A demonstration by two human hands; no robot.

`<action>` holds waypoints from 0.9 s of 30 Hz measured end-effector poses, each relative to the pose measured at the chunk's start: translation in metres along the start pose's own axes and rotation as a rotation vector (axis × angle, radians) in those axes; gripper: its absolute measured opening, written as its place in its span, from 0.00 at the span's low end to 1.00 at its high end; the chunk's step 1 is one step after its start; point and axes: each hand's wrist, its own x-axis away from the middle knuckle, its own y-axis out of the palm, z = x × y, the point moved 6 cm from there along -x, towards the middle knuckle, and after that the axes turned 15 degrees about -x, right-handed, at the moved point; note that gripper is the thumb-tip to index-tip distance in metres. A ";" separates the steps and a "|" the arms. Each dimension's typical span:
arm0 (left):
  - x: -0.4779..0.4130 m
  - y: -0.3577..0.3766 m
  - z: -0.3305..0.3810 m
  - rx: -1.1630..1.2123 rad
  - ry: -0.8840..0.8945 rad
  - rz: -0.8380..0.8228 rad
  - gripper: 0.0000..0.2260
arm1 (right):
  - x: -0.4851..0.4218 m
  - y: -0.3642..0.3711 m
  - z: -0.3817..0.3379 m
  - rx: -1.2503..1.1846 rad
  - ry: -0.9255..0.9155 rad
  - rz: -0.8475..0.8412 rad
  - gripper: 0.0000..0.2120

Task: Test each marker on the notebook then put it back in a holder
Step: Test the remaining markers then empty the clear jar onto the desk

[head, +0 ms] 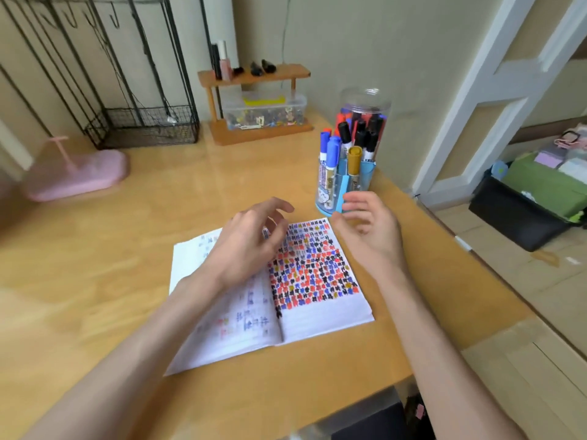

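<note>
Wood-toned desk (95,281) carries your open notebook (320,312) at the centre. Its right page is packed with rows of red, blue, black and gold test marks down to about two thirds, and fainter marks show on the left page.

Your left hand (244,246) hovers over the spine and upper left page. Its fingers are loosely spread and slightly bent, blurred, with nothing visibly held. Your right hand (371,230) sits at 1 o'clock from the notebook, just off its top right corner. The palm is turned inward, the fingers relaxed and apart, and it is empty.

Just beyond those fingers, at 12 o'clock from the hand, stands the blue holder (367,174). It holds upright blue markers (330,154), a gold marker (354,163) and black markers (365,138).

A clear jar (365,100) with more markers stands right behind it. At 11 o'clock, by the wall, are a wooden shelf (254,74) and a plastic box (263,106). A wire rack (143,125) and a pink object (79,176) sit at 10 o'clock.
</note>
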 end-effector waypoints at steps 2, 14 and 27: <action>-0.008 0.003 -0.003 0.039 -0.011 0.003 0.10 | -0.010 -0.006 0.000 -0.037 0.011 0.072 0.15; -0.035 0.012 -0.005 0.114 -0.024 0.016 0.12 | -0.041 -0.027 -0.010 -0.093 -0.038 0.162 0.14; -0.124 -0.036 0.043 0.265 0.062 0.274 0.13 | -0.060 -0.023 -0.051 -0.069 -0.215 0.106 0.18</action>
